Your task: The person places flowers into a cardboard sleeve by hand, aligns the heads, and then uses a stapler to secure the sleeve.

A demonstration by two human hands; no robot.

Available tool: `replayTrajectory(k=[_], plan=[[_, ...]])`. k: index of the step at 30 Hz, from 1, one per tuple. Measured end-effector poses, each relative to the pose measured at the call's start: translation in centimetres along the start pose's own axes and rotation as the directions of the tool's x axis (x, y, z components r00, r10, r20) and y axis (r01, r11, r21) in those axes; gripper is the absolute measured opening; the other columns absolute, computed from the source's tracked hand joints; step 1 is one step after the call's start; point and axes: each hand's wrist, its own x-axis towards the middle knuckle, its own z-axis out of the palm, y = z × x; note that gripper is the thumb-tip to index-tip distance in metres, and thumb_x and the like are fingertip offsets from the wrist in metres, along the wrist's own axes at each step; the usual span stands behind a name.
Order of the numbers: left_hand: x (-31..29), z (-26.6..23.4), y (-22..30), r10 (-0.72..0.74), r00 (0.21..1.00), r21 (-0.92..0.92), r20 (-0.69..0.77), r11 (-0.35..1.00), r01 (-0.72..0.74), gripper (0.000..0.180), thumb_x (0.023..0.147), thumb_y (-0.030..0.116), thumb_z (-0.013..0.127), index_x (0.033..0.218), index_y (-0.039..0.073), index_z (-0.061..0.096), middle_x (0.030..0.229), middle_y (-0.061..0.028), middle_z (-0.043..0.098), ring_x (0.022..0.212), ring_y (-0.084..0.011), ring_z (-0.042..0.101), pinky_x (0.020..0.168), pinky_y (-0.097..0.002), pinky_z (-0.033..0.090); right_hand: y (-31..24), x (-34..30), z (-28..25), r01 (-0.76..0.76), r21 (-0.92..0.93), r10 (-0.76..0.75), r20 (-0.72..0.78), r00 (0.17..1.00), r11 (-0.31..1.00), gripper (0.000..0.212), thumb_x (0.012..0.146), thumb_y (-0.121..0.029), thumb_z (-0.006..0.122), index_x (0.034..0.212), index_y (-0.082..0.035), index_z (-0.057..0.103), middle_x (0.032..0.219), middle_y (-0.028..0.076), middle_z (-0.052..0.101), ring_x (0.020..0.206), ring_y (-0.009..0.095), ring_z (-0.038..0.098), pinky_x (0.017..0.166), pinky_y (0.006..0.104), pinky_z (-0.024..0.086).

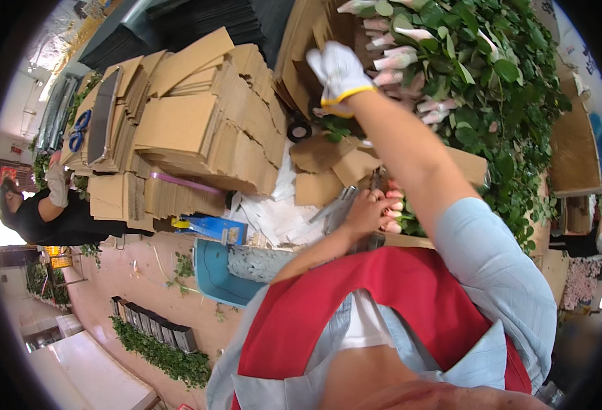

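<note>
My right hand point(340, 70), in a white glove with a yellow cuff, is stretched far forward over brown cardboard. It is slightly blurred, its fingers look apart, and nothing shows in them. Beside it lie many rose bunches point(395, 60) wrapped in white-pink sleeves, with green leaves to their right. My bare left hand point(369, 210) is close to my body, its fingers curled against a small bunch of pink roses point(392, 205). The stems are mostly hidden under my right arm. Loose cardboard pieces point(325, 167) lie just beyond my left hand.
Tall stacks of cardboard sheets point(178, 126) stand at the left, with blue scissors point(79, 131) on them. A blue tub point(212, 273) sits below the bench, near a blue tape dispenser point(213, 229) and white paper scraps point(267, 215). Another person point(48, 212) works at the far left.
</note>
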Motion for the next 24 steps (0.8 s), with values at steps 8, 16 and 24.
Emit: replayTrajectory(k=[8, 16, 24], plan=[[-0.7, -7.4, 0.8, -0.139, 0.983, -0.344, 0.119, 0.923, 0.173, 0.025, 0.093, 0.027, 0.056, 0.109, 0.013, 0.069, 0.091, -0.0074, 0.066, 0.090, -0.0197, 0.060, 0.082, -0.0328, 0.047, 2.2, -15.1, -26.7, 0.447, -0.080, -0.412, 0.274, 0.869, 0.891, 0.034, 0.080, -0.023, 0.059, 0.106, -0.001, 0.064, 0.105, 0.020, 0.066, 0.091, 0.033, 0.066, 0.081, 0.0410, 0.054], [1.0, -8.9, 6.0, -0.414, 0.691, -0.761, 0.592, -0.004, 0.649, 0.041, 0.102, 0.037, 0.043, 0.106, -0.002, 0.057, 0.083, -0.0086, 0.062, 0.072, -0.0169, 0.056, 0.065, -0.0306, 0.045, 2.0, -26.0, -20.6, 0.627, -0.236, -0.269, 0.752, 0.601, 0.742, 0.031, 0.069, -0.009, 0.065, 0.100, -0.008, 0.063, 0.089, 0.008, 0.068, 0.073, 0.026, 0.067, 0.064, 0.0392, 0.055], [-2.9, -5.7, 2.6, -0.676, 0.673, -0.915, 0.300, -0.006, 0.403, 0.032, 0.102, 0.030, 0.043, 0.101, 0.003, 0.060, 0.083, -0.0070, 0.062, 0.073, -0.0135, 0.057, 0.067, -0.0261, 0.047, 8.0, -24.3, -29.4, 0.482, 0.050, -0.480, 0.224, 0.848, 0.875, 0.058, 0.081, -0.032, 0.055, 0.127, 0.002, 0.047, 0.119, 0.020, 0.055, 0.107, 0.032, 0.057, 0.093, 0.0417, 0.044]])
